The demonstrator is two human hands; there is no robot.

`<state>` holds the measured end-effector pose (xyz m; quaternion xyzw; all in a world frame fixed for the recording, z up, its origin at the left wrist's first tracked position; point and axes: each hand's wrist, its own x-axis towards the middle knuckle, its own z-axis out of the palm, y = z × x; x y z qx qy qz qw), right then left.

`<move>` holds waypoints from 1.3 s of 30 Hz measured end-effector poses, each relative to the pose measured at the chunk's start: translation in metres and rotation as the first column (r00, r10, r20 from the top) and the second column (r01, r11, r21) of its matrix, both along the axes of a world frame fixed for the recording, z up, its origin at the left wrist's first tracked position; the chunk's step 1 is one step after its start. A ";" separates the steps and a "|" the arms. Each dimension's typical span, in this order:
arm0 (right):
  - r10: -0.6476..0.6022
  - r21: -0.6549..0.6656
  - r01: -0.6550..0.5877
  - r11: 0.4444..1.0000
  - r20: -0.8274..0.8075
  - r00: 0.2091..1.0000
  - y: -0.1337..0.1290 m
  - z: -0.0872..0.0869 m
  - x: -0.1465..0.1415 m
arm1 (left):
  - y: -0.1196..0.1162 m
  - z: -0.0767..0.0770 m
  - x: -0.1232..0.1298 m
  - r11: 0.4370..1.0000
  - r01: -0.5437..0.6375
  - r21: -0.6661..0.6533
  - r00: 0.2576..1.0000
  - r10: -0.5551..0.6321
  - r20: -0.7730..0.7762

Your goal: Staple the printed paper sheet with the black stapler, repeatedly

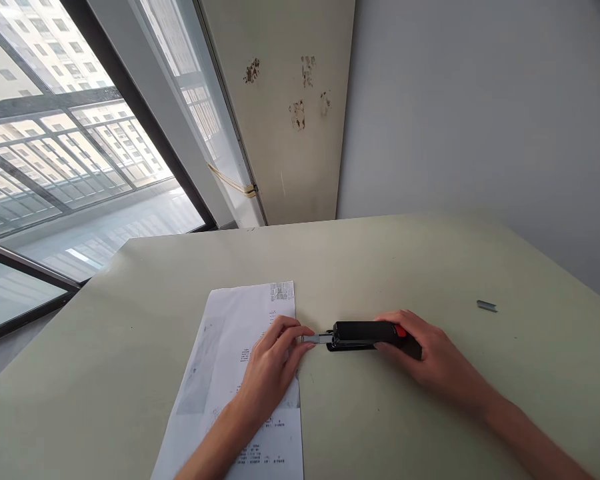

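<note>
A black stapler (pixel 363 331) with a red patch near its rear lies on the table, its front pointing left. My right hand (pixel 423 350) is closed around its rear half. From the stapler's front end sticks out a metal staple tray (pixel 324 339). Thumb and fingers of my left hand (pixel 277 350) pinch the outer end of this tray. Under my left hand and forearm lie printed paper sheets (pixel 220 333), partly covered by them. What sits inside the tray is too small to make out.
A short strip of staples (pixel 487 306) lies on the right side of the pale green table (pixel 405 267). Behind the table are a grey wall (pixel 480 120), a stained panel (pixel 280 160) and a window (pixel 70 153) at the left.
</note>
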<state>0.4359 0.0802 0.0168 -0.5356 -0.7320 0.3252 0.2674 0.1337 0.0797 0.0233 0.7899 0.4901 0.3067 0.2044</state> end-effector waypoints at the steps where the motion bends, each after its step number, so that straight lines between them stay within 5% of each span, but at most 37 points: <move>1: 0.001 -0.002 -0.001 1.000 0.000 1.000 0.000 0.000 0.000 | 0.000 0.000 0.000 1.000 0.002 0.000 1.000 -0.002 -0.003; 17: -0.006 -0.001 0.006 1.000 -0.005 1.000 0.000 0.000 0.000 | 0.001 0.001 0.001 0.999 0.015 -0.035 1.000 -0.015 -0.012; 24: -0.025 0.000 0.025 1.000 -0.002 1.000 -0.002 -0.001 0.000 | 0.005 0.003 -0.012 0.998 0.019 0.057 0.997 -0.015 -0.076; 32: -0.036 -0.109 0.024 0.994 -0.115 0.993 0.000 -0.001 0.004 | 0.010 0.010 -0.023 0.968 0.244 0.057 0.969 -0.242 -0.040; 39: 0.129 -0.075 -0.140 0.987 -0.137 0.982 0.001 -0.004 0.006 | 0.000 0.007 -0.008 0.917 0.368 0.157 0.930 -0.366 -0.040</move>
